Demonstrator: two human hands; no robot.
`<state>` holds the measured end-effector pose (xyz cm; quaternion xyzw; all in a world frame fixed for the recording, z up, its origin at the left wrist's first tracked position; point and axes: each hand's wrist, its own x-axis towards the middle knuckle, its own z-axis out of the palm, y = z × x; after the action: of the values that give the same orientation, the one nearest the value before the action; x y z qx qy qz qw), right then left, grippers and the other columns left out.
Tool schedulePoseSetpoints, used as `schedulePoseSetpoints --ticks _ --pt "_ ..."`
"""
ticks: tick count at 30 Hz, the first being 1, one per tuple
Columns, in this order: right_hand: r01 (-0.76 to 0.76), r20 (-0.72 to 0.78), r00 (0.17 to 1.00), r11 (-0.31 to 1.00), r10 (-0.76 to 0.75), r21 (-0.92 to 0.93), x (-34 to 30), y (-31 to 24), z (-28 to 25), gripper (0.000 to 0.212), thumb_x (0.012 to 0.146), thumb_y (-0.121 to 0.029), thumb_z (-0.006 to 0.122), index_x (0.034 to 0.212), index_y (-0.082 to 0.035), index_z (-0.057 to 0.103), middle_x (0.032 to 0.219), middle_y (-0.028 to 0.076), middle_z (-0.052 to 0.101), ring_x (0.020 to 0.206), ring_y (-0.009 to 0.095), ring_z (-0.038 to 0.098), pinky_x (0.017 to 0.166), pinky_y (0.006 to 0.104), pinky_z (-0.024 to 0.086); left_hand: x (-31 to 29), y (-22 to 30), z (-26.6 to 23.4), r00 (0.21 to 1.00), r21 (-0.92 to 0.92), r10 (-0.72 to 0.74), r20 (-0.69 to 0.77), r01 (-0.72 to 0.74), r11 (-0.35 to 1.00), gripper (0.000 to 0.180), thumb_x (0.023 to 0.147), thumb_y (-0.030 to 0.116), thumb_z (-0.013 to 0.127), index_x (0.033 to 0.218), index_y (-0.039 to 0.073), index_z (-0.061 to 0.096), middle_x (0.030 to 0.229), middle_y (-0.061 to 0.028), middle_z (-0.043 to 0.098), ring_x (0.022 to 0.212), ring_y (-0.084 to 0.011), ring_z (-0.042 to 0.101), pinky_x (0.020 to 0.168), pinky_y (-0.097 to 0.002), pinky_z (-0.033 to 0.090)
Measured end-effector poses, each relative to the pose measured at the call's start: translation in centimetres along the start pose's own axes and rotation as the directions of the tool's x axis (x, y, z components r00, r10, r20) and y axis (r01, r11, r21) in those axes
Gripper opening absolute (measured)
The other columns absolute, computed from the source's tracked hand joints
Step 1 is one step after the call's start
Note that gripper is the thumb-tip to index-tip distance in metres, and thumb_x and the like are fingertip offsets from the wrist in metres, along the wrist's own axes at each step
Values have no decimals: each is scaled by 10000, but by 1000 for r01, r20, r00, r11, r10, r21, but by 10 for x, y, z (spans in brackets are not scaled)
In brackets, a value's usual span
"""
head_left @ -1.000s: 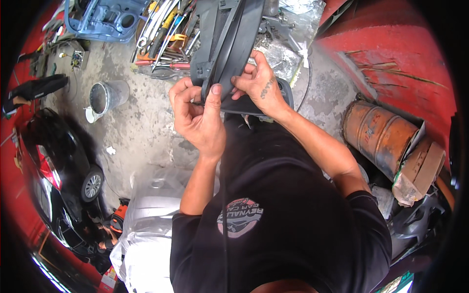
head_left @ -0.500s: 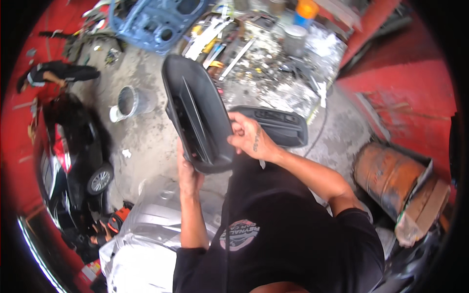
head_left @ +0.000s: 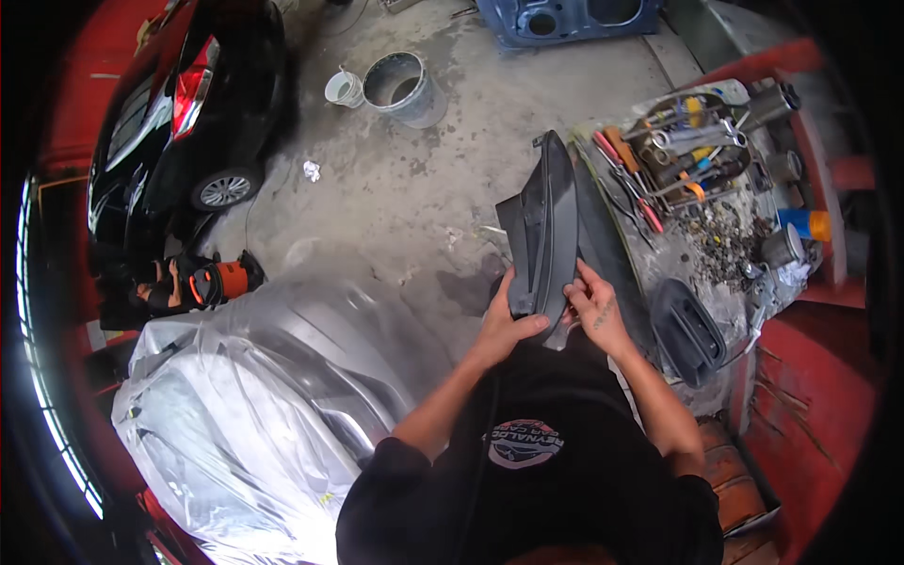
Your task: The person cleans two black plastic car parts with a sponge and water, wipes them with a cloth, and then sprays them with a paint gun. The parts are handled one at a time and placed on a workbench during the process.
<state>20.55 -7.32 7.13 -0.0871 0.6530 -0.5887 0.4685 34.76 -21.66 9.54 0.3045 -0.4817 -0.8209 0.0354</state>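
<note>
In front of my chest I hold a long black plastic car trim pocket (head_left: 556,221), tilted on edge so its outer side and part of its hollow show. My left hand (head_left: 504,330) grips its lower left end, the thumb across the near edge and the other fingers mostly hidden behind. On the lower right edge, my right hand (head_left: 598,306) holds it with bent fingertips and thumb. A similar black plastic pocket (head_left: 692,339) lies on the cluttered worktop, to the right of my right hand.
Wrenches and pliers fill a tool tray (head_left: 678,202) on the worktop. Ahead stand a grey bucket (head_left: 428,105) and a small white pail (head_left: 341,91). A plastic-covered car (head_left: 254,377) is at left, a black car (head_left: 250,104) beyond. A person crouches beside an orange machine (head_left: 226,282).
My view has swung left, so the worktop now lies at right. The pocket has turned from its hollow facing me to edge-on, both hands still on it.
</note>
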Motion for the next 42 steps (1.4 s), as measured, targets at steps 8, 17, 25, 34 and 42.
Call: schedulePoseSetpoints --ticks 8,17,25,34,42 --pt "45 300 935 774 190 -631 147 51 105 252 997 -243 659 1016 3 712 835 122 729 772 258 701 708 413 536 33 73 -217 939 -476 102 -329 -258 841 607 985 394 635 1442 22 495 1405 -121 597 1270 -283 593 1143 -484 430" --pt "508 763 581 606 284 -612 262 103 167 420 990 -306 667 1338 -74 627 1148 200 721 1058 374 693 905 447 545 112 162 -329 808 -432 301 -506 -539 723 670 940 391 697 1458 26 481 1422 -113 587 1311 -300 562 1157 -492 411" --pt "338 822 177 751 541 -567 421 101 282 315 931 -145 666 1218 -23 704 1153 162 740 1076 279 700 930 377 529 246 226 -417 746 -268 303 -593 -537 800 804 861 365 784 1484 4 426 1441 -129 552 1332 -296 541 1150 -458 418" --pt "730 648 499 123 575 -672 513 -17 235 288 879 -142 651 1154 -84 714 1112 150 702 1057 324 665 936 435 515 338 232 -550 682 -413 138 -718 -578 704 763 838 184 775 1477 -21 412 1358 -129 586 1229 -270 595 1079 -401 463" --pt "-43 520 499 620 693 -783 592 -110 295 280 915 -256 674 956 21 660 859 194 676 755 378 650 727 437 531 462 193 -742 752 -442 120 -648 -500 744 765 849 160 747 1502 -12 389 1387 -125 562 1265 -262 565 1104 -390 437"
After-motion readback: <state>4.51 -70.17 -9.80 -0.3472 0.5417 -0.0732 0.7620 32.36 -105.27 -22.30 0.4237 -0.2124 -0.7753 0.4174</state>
